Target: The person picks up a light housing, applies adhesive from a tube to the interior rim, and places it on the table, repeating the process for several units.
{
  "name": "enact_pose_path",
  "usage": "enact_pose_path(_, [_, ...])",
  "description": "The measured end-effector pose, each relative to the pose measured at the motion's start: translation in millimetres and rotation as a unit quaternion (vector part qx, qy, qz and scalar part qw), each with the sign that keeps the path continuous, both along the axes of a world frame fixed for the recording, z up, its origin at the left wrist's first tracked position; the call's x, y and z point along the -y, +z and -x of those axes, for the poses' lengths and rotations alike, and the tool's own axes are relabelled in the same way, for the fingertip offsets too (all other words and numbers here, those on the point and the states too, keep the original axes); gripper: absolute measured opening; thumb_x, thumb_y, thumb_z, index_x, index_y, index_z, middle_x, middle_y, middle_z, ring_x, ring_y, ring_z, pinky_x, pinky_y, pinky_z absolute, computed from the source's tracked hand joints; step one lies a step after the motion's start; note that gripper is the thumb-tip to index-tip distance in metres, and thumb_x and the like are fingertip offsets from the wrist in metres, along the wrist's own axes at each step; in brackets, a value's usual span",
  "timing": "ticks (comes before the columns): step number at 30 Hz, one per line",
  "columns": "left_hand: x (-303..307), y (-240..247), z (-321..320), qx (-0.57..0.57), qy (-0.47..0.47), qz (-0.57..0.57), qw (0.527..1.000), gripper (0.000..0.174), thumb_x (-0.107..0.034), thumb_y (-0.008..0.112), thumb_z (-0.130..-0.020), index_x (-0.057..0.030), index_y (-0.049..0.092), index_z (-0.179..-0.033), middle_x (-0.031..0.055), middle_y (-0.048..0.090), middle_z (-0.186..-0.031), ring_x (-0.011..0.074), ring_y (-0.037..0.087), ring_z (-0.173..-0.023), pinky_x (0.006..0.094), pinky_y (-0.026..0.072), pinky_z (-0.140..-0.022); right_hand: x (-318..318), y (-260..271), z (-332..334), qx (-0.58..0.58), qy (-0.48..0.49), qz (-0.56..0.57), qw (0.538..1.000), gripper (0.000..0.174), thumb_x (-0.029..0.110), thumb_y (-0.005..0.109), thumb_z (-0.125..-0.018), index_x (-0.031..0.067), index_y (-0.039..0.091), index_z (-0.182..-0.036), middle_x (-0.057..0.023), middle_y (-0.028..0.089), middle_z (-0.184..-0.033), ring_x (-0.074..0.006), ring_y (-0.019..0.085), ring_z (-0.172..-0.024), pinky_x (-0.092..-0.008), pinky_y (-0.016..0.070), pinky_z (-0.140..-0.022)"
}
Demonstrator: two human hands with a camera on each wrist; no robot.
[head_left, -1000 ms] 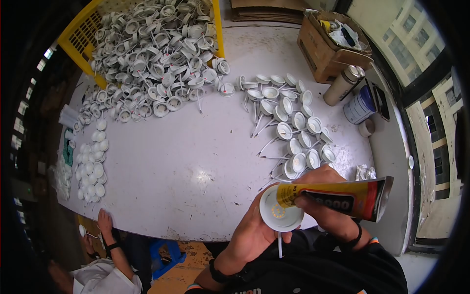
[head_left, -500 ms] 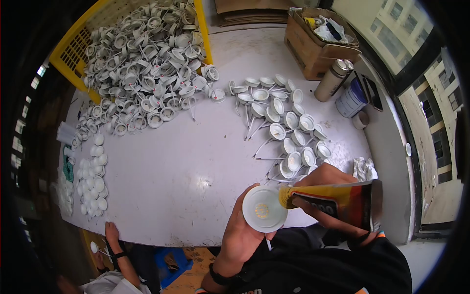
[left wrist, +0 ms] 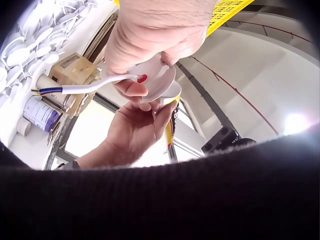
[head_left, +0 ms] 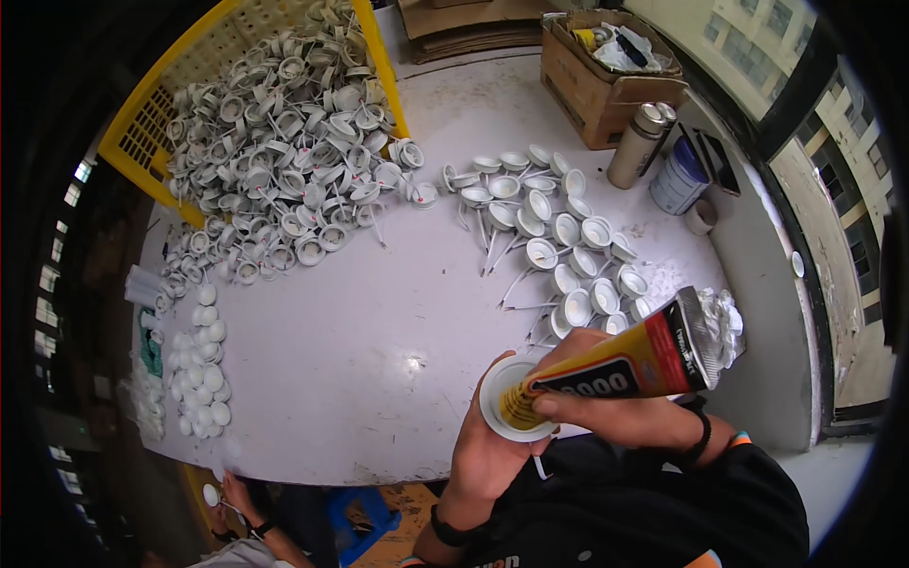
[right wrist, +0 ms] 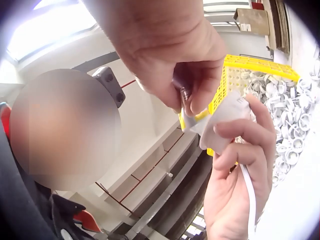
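My left hand [head_left: 485, 466] grips a white lamp housing [head_left: 492, 383] from beneath, its open side up. A white cable [left wrist: 95, 85] with stripped coloured wire ends comes out of the housing's back, beside a red spot. The right hand [head_left: 620, 417] holds a yellow and black glue tube [head_left: 653, 355], thumb on top and near the nozzle end. That end overlaps the inside of the housing and covers most of its floor; the nozzle tip is hidden. In the right wrist view, the right hand [right wrist: 175, 57] is close above the housing [right wrist: 227, 117].
Rows of similar housings [head_left: 568, 227] stand right of centre on the table. Many more spill from a yellow crate [head_left: 142, 142]. White round caps [head_left: 204, 379] lie at left, near another person's hand [head_left: 241, 497]. A flask [head_left: 636, 147], a tub [head_left: 677, 180] and a carton [head_left: 606, 95] line the right side.
The tube's nozzle end has moved from the housing's right rim to over its inside, and the tube's back end has swung up. The other person's hand at lower left has shifted. My view has shifted slightly.
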State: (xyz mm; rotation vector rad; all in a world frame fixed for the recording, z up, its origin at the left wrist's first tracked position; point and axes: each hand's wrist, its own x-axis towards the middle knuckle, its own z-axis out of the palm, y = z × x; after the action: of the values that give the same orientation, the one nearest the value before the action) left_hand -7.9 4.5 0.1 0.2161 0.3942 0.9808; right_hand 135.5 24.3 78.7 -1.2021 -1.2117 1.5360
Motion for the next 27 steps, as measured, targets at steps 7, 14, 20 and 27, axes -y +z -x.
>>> enact_pose_path(7, [-2.5, -2.1, 2.2, 0.005, -0.028, -0.012, 1.000, 0.055, -0.041, 0.035, -0.085, -0.0088, 0.022, -0.127, 0.0109, 0.044, -0.107, 0.0202, 0.050, -0.075, 0.0265, 0.0406, -0.053, -9.8, -14.4, 1.7, 0.118, -0.054, -0.152, 0.980, 0.016, 0.004, 0.060, -0.072, 0.0036, 0.053, -0.086, -0.0060, 0.051, -0.081, -0.0133, 0.052, -0.071, -0.0258, 0.0430, -0.063])
enact_pose_path(14, [-10.1, -7.3, 9.3, -0.010, -0.026, 0.040, 0.999, 0.051, -0.045, 0.025, -0.085, -0.0101, 0.030, -0.122, 0.0126, 0.046, -0.107, 0.0228, 0.049, -0.071, 0.0266, 0.0386, -0.049, -1.6, -20.7, -15.7, -0.081, -0.148, 0.010, 0.986, 0.023, 0.010, 0.063, -0.072, -0.0024, 0.055, -0.089, -0.0066, 0.057, -0.076, -0.0103, 0.055, -0.061, -0.0223, 0.0469, -0.053])
enact_pose_path(20, [-48.8, -100.9, 82.8, -0.408, 0.091, 0.010, 0.908, 0.049, -0.047, 0.030, -0.085, -0.0045, 0.044, -0.104, 0.0078, 0.056, -0.087, 0.0176, 0.055, -0.064, 0.0227, 0.0366, -0.045, 3.8, -38.1, -50.6, -0.113, -0.265, -0.038, 0.957, 0.024, 0.014, 0.062, -0.072, -0.0014, 0.053, -0.087, -0.0082, 0.056, -0.070, -0.0122, 0.054, -0.049, -0.0209, 0.0427, -0.041])
enact_pose_path(27, [-76.2, -210.7, 188.9, -0.688, 0.089, 0.129, 0.709, 0.045, -0.040, 0.037, -0.083, -0.0021, 0.045, -0.105, 0.0101, 0.056, -0.088, 0.0195, 0.058, -0.069, 0.0260, 0.0434, -0.052, -0.9, -45.5, -68.0, -0.129, -0.299, -0.017, 0.945, 0.025, 0.015, 0.063, -0.071, 0.0003, 0.051, -0.087, -0.0073, 0.055, -0.071, -0.0124, 0.053, -0.050, -0.0211, 0.0419, -0.040])
